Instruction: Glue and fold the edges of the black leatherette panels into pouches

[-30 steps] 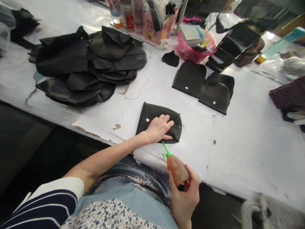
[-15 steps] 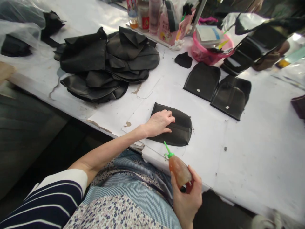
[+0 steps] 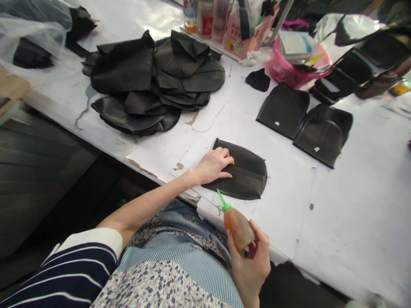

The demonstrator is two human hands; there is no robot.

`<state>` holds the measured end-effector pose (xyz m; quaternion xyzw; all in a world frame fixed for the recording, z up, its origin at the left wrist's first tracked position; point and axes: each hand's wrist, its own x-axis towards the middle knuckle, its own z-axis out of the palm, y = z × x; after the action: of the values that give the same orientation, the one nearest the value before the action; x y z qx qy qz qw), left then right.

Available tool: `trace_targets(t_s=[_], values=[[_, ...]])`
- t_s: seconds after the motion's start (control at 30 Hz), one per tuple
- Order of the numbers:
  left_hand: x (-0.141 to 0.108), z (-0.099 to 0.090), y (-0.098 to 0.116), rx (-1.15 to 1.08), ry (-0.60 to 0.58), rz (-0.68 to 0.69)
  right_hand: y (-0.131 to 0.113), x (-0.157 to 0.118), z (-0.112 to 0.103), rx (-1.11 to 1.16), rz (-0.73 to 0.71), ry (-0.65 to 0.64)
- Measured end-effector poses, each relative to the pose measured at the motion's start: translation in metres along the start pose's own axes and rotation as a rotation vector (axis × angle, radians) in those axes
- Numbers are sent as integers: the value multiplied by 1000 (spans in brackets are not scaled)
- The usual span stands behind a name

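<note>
A black leather-like piece (image 3: pixel 245 171) with a seam along its middle lies flat near the table's front edge. On its left end rests my left hand (image 3: pixel 213 166), fingers curled and apart, holding nothing. My right hand (image 3: pixel 252 261) is closed around the lower end of a squeeze bottle (image 3: pixel 237 229) of amber contents. The bottle's green nozzle (image 3: pixel 221 197) points up and left, close to the piece's lower edge. Two similar black pieces, one (image 3: pixel 284 109) beside the other (image 3: pixel 326 132), lie further back on the right.
A heap of black pieces (image 3: pixel 125 72) covers the back left of the white table (image 3: pixel 289 205). Behind stand jars (image 3: pixel 204 19), a pink box (image 3: pixel 236 38) and a filled pink basket (image 3: pixel 285 72). Plastic bags (image 3: pixel 45 25) lie far left; more black pieces (image 3: pixel 362 64) at the back right.
The view has shifted, so the table's contents appear further right. My left hand sits nearer the piece's left end, and the bottle in my right hand has moved slightly left relative to the piece.
</note>
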<state>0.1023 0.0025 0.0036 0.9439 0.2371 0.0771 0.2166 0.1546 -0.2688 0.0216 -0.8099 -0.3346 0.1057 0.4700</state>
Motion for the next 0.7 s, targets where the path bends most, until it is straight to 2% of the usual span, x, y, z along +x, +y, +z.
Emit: trace_targets(t_s=[0.2,0.6,0.7], values=[[-1,3,-1,-16,27,-5,-9,6,8,30,-50,-59],[0,2,-2,-23,27,-20,-22,11,20,52,-45,-149],[0,2,-2,-24,28,-24,-26,12,23,66,3,-157]])
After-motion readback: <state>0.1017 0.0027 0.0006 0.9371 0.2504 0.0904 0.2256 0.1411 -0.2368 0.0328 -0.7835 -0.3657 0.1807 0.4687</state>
